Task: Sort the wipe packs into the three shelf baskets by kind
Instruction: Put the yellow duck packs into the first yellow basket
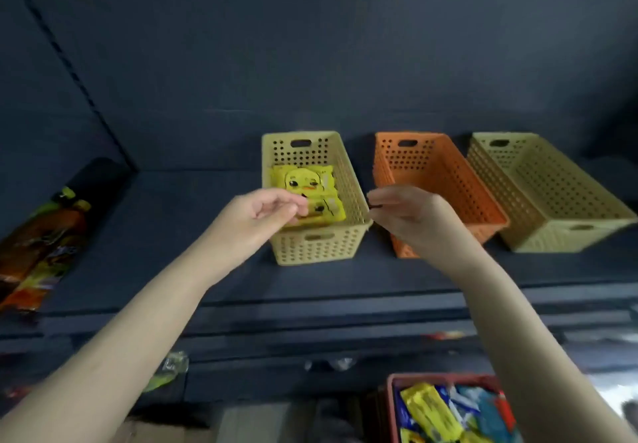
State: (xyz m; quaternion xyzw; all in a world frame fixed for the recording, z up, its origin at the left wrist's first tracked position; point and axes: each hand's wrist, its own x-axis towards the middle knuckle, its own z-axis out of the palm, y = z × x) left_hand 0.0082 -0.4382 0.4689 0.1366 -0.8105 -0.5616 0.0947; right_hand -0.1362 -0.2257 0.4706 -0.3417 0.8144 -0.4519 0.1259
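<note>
Three perforated baskets stand in a row on the dark shelf: a yellow basket (348,180) on the left, an orange basket (445,180) in the middle, another yellow basket (559,197) on the right. Two yellow duck-face wipe packs lie in the left basket; the far pack (303,177) lies flat. My left hand (262,213) pinches the edge of the near pack (326,209) over the basket's front rim. My right hand (407,213) hovers between the left and orange baskets, fingers relaxed, holding nothing. The orange and right baskets look empty.
A red crate (392,394) at the bottom right holds several mixed yellow and blue wipe packs (431,411). Colourful snack bags (41,245) lie at the shelf's left end. The shelf's front edge (310,301) runs below the baskets, with lower shelves beneath.
</note>
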